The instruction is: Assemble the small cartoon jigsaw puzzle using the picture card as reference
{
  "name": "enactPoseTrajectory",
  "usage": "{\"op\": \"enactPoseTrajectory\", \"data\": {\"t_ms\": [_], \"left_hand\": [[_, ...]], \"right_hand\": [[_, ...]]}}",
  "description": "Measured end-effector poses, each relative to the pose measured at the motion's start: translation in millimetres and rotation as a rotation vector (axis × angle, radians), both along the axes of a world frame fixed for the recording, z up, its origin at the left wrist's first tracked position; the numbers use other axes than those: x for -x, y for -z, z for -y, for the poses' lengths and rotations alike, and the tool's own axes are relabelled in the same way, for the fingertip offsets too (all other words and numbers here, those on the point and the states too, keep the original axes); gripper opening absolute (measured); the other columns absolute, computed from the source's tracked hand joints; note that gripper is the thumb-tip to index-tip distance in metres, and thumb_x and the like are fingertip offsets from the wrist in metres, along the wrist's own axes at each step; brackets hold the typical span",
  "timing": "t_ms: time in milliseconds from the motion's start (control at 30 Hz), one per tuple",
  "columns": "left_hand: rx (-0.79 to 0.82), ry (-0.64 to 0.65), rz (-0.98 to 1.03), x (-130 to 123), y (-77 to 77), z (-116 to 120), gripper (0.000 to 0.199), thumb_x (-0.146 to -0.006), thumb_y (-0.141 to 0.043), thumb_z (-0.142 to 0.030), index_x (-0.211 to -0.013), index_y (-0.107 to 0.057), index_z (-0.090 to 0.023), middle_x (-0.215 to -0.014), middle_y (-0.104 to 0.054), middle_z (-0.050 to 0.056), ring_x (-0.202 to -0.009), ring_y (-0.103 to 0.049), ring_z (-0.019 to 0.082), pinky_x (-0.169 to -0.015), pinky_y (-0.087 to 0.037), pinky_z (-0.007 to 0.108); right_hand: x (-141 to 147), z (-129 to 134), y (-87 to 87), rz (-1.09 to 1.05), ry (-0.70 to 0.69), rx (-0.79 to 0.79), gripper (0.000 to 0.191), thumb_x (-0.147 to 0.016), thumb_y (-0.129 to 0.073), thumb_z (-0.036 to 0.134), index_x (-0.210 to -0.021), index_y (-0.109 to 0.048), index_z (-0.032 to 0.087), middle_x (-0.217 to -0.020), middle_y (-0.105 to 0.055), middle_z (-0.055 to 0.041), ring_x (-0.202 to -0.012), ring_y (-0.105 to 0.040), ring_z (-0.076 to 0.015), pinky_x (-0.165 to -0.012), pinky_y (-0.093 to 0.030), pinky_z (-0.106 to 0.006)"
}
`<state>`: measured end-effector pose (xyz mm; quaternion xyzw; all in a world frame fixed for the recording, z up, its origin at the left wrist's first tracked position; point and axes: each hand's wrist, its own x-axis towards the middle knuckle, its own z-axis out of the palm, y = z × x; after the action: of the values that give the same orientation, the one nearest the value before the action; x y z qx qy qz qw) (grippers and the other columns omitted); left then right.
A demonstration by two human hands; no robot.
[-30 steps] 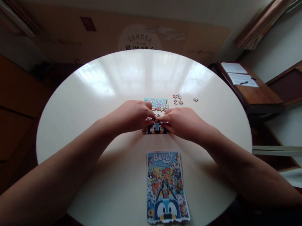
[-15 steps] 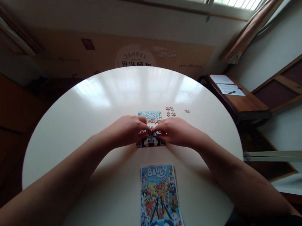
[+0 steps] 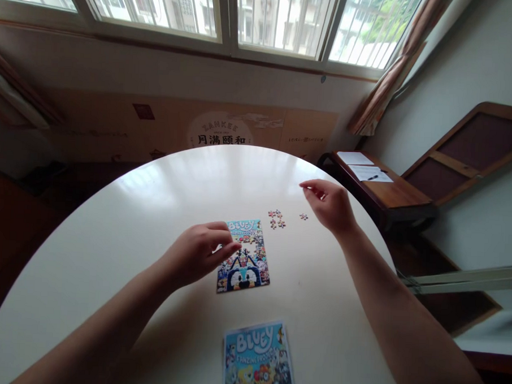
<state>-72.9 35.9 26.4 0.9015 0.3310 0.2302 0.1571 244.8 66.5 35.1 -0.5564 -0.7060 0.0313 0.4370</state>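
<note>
A partly assembled jigsaw puzzle point(image 3: 246, 275) with a blue dog face lies on the white round table, a white gap showing in its middle. Over its left side is my left hand point(image 3: 206, 249), thumb and index finger apart, with nothing visible between them. My right hand point(image 3: 327, 203) hovers beyond the loose pieces, fingers pressed together; whatever they hold, if anything, is too small to make out. Several loose pieces point(image 3: 276, 219) lie right of the puzzle's top, and a separate piece point(image 3: 303, 217) sits just left of my right hand.
A printed picture sheet point(image 3: 258, 359) lies at the near side of the white table point(image 3: 153, 210). Beyond the table's right edge stands a wooden side table point(image 3: 402, 193) holding papers point(image 3: 369, 173) and a pen. Windows and a wall are behind.
My right hand has left the puzzle and moved right, past the loose pieces. My left hand has drawn slightly back from the puzzle's middle. The camera view has tilted upward.
</note>
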Motion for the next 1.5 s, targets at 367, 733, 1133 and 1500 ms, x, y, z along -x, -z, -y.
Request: {"op": "enactPoseTrajectory", "data": {"t_ms": [367, 733, 1133, 1500], "left_hand": [[-0.020, -0.311, 0.255, 7, -2.4, -4, 0.049, -0.099, -0.042, -0.033, -0.053, -0.042, -0.020, -0.057, -0.047, 0.000, -0.052, -0.043, 0.012, -0.053, -0.036, 0.027], [0.021, -0.324, 0.271, 9, -1.5, -4, 0.045, -0.098, -0.039, -0.028, -0.054, -0.043, -0.020, -0.059, -0.050, -0.001, -0.054, -0.048, 0.013, -0.057, -0.037, 0.028], [0.005, -0.341, 0.316, 9, 2.8, -5, 0.043, -0.096, -0.040, -0.028, -0.054, -0.043, -0.020, -0.058, -0.051, -0.001, -0.054, -0.048, 0.014, -0.056, -0.037, 0.029], [-0.029, -0.362, 0.331, 11, 3.5, -5, 0.045, -0.097, -0.040, -0.030, -0.053, -0.038, -0.021, -0.057, -0.044, -0.001, -0.052, -0.041, 0.013, -0.053, -0.032, 0.031]], "right_hand": [[-6, -12, 15.0, 0.198, 0.078, 0.296, 0.027, -0.087, -0.057, 0.022, -0.103, -0.079, 0.021, -0.098, -0.077, -0.0054, -0.078, -0.066, -0.0179, -0.080, -0.050, -0.033], [10, 3, 8.3, 0.331, -0.123, 0.532, 0.025, -0.085, -0.060, 0.021, -0.100, -0.080, 0.023, -0.095, -0.078, -0.0049, -0.083, -0.069, -0.0184, -0.073, -0.049, -0.031], [22, 5, 13.6, 0.413, -0.175, 0.487, 0.027, -0.084, -0.061, 0.017, -0.101, -0.079, 0.028, -0.097, -0.077, -0.0006, -0.088, -0.068, -0.0192, -0.076, -0.048, -0.032], [24, 0, 23.5, 0.345, -0.076, 0.204, 0.030, -0.091, -0.055, 0.011, -0.108, -0.077, 0.023, -0.101, -0.075, -0.0063, -0.096, -0.065, -0.0228, -0.088, -0.049, -0.037]]}}
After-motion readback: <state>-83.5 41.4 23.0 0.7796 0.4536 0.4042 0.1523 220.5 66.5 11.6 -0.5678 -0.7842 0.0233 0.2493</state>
